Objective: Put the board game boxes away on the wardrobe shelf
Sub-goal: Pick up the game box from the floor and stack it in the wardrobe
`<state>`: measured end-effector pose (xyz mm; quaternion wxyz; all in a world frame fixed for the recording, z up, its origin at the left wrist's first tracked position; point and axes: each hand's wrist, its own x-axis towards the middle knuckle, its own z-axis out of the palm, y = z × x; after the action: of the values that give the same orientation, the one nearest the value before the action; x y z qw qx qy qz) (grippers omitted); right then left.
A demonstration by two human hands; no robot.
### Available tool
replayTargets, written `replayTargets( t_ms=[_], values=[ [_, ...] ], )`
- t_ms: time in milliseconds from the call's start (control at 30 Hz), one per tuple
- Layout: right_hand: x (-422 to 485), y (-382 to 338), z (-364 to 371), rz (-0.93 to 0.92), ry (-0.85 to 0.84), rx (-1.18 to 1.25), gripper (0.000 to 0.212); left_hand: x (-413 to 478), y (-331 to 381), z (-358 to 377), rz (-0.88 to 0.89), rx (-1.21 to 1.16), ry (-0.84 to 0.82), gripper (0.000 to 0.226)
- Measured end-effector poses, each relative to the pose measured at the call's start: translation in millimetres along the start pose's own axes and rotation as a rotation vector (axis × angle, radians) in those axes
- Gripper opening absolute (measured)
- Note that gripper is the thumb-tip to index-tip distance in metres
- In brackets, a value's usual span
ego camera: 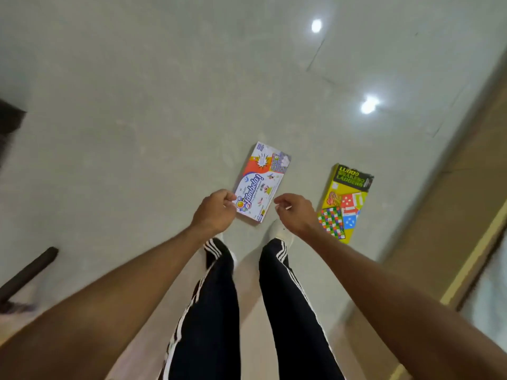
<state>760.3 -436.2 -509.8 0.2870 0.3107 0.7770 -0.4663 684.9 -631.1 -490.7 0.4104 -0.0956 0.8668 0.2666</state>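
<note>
Two board game boxes lie flat on the pale tiled floor in front of my feet. The white and orange Tambola box (260, 182) is in the middle. The yellow Ludo and Snakes & Ladders box (346, 202) lies to its right. My left hand (216, 212) hangs over the Tambola box's near left corner with its fingers curled; whether it touches the box is unclear. My right hand (296, 212) hovers between the two boxes, beside the Tambola box's near right edge, fingers loosely bent and holding nothing.
My legs in black striped trousers and white shoes (281, 231) stand just behind the boxes. A wooden frame or furniture base (450, 215) runs along the right side. A dark rod-like object (30, 270) lies at the left, and another dark shape (9, 119) sits at the left edge.
</note>
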Motion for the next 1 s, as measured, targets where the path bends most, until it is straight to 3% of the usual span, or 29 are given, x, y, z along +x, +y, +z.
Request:
replayTargets(
  t_ms=[133, 233, 467, 600, 767, 1000],
  values=[
    [131.5, 58.8, 64.1, 0.203, -0.035, 0.049, 0.023, 142.5, -41.6, 60.4, -0.038, 0.140, -0.200, 0.036],
    [199.0, 105.5, 113.1, 0.301, 0.015, 0.124, 0.028, 230.5, -74.6, 101.9, -0.038, 0.237, -0.245, 0.049],
    [267.2, 150.0, 197.5, 0.278, 0.231, 0.468, 0.029, 329.4, -106.0, 152.6, -0.075, -0.026, -0.249, 0.059],
    [250.8, 140.8, 192.7, 0.230, 0.291, 0.440, 0.038, 316.5, -98.5, 134.7, -0.081, -0.104, -0.258, 0.051],
    [176.6, 90.1, 149.6, 0.167, 0.319, 0.434, 0.037, 238.1, -63.6, 80.1, -0.014, -0.119, -0.253, 0.050],
    [-35.0, -10.8, 46.1, 0.121, 0.282, 0.433, 0.032, 26.3, 2.4, -22.8, 0.012, -0.147, -0.306, 0.064]
  ],
)
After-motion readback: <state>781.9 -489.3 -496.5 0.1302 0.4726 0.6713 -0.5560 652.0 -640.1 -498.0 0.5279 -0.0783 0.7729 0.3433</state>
